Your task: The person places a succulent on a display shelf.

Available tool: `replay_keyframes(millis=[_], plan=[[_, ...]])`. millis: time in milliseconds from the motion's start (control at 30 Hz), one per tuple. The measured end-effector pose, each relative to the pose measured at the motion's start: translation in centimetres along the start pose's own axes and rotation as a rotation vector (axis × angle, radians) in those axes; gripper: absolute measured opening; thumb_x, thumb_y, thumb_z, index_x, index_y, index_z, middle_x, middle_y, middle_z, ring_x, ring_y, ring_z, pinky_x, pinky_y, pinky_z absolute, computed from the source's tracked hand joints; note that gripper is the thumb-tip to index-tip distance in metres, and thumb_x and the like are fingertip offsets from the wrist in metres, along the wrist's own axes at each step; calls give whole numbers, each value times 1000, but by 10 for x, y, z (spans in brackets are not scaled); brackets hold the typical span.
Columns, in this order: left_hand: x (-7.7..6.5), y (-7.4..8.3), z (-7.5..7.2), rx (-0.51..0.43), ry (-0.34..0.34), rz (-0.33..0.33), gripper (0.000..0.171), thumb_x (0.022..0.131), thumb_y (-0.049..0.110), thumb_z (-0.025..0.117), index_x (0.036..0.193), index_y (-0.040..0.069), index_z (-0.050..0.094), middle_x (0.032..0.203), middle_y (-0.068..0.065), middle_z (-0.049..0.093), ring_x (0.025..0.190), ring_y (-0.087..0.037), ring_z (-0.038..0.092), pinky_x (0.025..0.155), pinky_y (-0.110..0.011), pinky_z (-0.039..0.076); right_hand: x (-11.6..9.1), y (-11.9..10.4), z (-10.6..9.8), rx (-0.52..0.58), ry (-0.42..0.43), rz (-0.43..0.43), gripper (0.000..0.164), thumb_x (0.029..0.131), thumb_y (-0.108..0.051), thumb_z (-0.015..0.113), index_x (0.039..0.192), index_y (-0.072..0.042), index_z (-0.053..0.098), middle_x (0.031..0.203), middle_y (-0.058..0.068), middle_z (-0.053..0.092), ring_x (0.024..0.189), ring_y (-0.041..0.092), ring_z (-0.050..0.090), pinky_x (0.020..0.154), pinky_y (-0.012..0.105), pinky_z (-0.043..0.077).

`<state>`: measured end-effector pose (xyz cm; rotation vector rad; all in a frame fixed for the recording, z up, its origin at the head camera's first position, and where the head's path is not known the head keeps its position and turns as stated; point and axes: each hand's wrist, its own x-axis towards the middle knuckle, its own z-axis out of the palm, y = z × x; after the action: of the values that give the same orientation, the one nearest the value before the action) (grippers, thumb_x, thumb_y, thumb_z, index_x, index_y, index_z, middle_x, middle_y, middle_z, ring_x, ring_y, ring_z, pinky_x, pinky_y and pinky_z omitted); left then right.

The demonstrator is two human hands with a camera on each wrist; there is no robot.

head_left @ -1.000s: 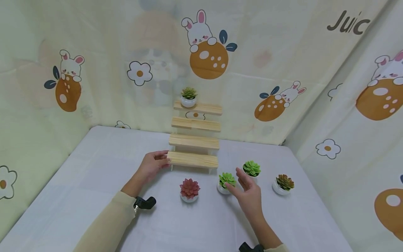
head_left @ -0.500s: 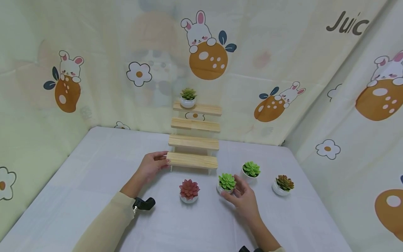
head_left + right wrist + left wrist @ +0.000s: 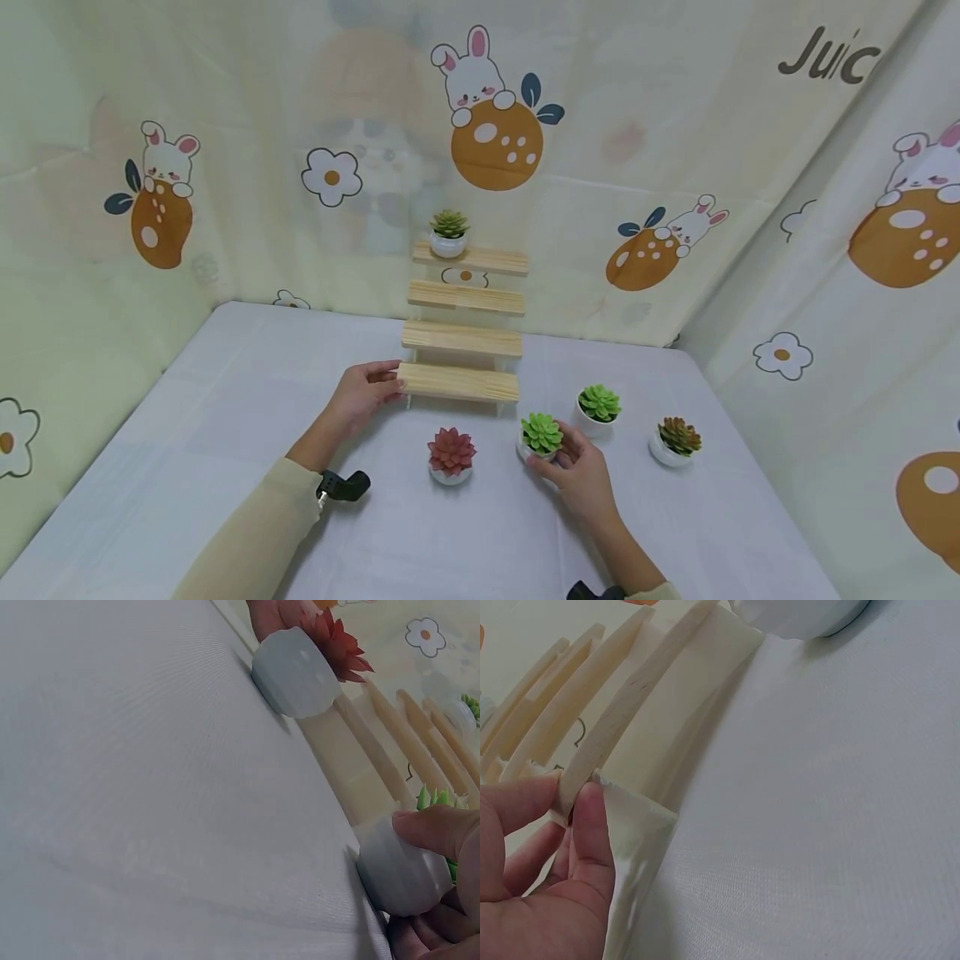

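My left hand (image 3: 360, 400) pinches the left end of the lowest step of a wooden tiered shelf (image 3: 459, 382); in the left wrist view, thumb and fingers close round that board end (image 3: 592, 761). On the table in front of the shelf's right side, my right hand (image 3: 585, 475) grips the white pot of a bright green succulent (image 3: 542, 433). The right wrist view shows the thumb on one side of that pot (image 3: 401, 870) and fingers under its other side. Left of it stands a red succulent (image 3: 452, 454) in a white pot.
A second green succulent (image 3: 598, 404) stands just behind my right hand, and a brownish one (image 3: 675, 440) farther right. On the shelf's top step sits a dark green succulent (image 3: 448, 233). A printed curtain (image 3: 247, 208) hangs behind the white-covered table (image 3: 187, 433).
My right hand has lowered and moved slightly left, from open fingers beside the bright green succulent to a grip on its pot. The left hand stays on the shelf.
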<state>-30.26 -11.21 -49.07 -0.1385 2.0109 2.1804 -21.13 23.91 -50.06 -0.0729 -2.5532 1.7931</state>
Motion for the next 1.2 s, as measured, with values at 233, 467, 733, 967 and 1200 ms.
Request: replay_keyframes(millis=[233, 467, 733, 967, 1200], plan=[[0, -2, -1, -20, -7, 27, 47, 96, -5, 63, 143, -8, 53, 114, -15, 64, 91, -13, 67, 84, -27, 64, -2, -3, 1, 4, 0, 8, 75, 81, -9, 87, 146, 3, 50, 146, 24, 56, 133, 34, 59, 104, 30, 55], [0, -4, -3, -21, -20, 48, 48, 97, -5, 63, 143, -9, 52, 115, -16, 65, 91, -12, 67, 86, -28, 64, -1, -3, 2, -4, 10, 20, 73, 80, -9, 87, 143, 3, 53, 143, 24, 58, 130, 34, 61, 102, 28, 56], [0, -1, -2, -20, -26, 37, 49, 97, -4, 64, 144, -9, 51, 117, -17, 64, 91, -12, 67, 90, -31, 63, 3, 4, 2, -25, 30, 4, 72, 80, -11, 88, 143, 2, 54, 142, 23, 60, 128, 32, 63, 103, 30, 56], [0, -2, -1, -27, -21, 32, 48, 97, -4, 64, 144, -7, 52, 116, -17, 64, 91, -13, 68, 89, -31, 64, 2, 3, 2, -31, 41, 7, 72, 79, -14, 89, 141, 2, 56, 139, 23, 62, 123, 30, 66, 98, 27, 58], [-2, -2, -2, -32, -20, 36, 48, 97, -5, 63, 143, -8, 53, 114, -16, 63, 90, -12, 68, 88, -30, 64, 4, -3, 2, -17, 52, 12, 73, 78, -16, 90, 141, 0, 57, 139, 20, 63, 126, 29, 64, 95, 19, 58]])
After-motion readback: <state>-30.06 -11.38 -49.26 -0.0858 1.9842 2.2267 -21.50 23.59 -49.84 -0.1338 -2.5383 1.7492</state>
